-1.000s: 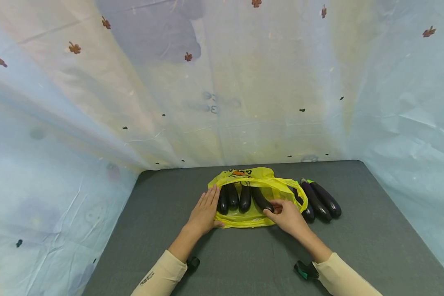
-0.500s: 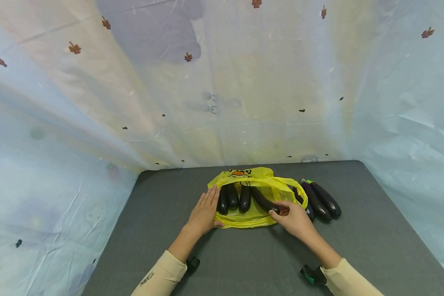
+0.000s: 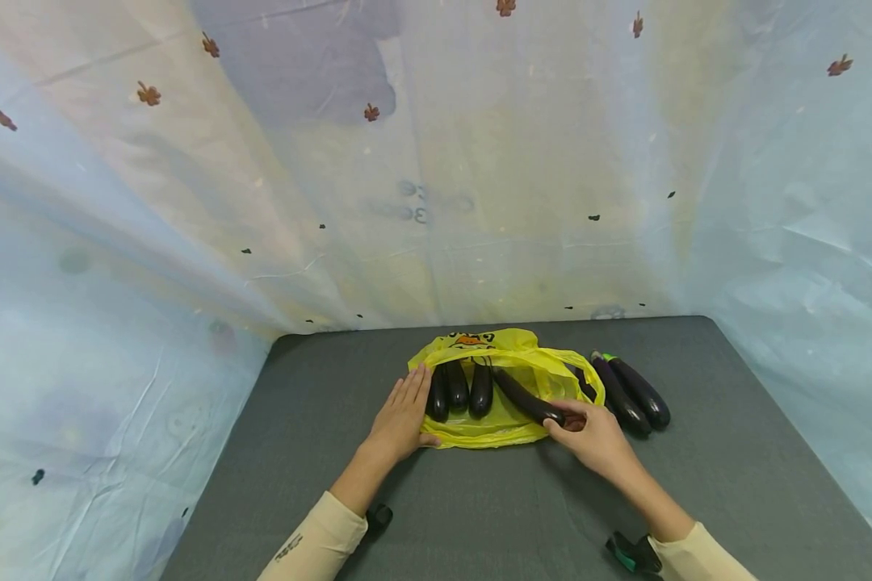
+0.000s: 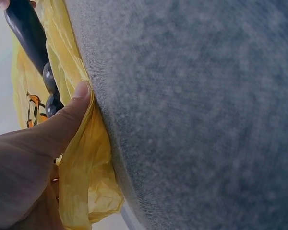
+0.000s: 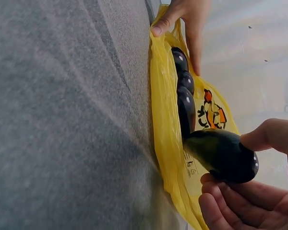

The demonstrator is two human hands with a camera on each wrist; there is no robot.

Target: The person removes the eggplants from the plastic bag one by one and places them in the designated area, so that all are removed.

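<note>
A yellow plastic bag (image 3: 480, 438) lies with its mouth toward me, and three dark purple eggplants (image 3: 482, 393) sit side by side inside it. My right hand (image 3: 590, 436) pinches the rounded end of another eggplant (image 3: 521, 395) between thumb and fingers; this one slants out of the bag's mouth to the right. In the right wrist view, the held eggplant (image 5: 225, 154) shows its blunt end, raised off the table. My left hand (image 3: 398, 415) presses on the bag's left side with extended fingers, its thumb (image 4: 77, 103) on the lower rim.
Two eggplants (image 3: 639, 393) lie on the grey table (image 3: 480, 516) right of the bag. One more eggplant (image 3: 584, 382) shows through the bag's right handle loop, mostly hidden. A pale patterned sheet (image 3: 523, 266) hangs behind and beside the table.
My right hand has moved right and slightly nearer, swinging the pinched eggplant's end rightward and drawing it away from the others. My left hand has stayed put.
</note>
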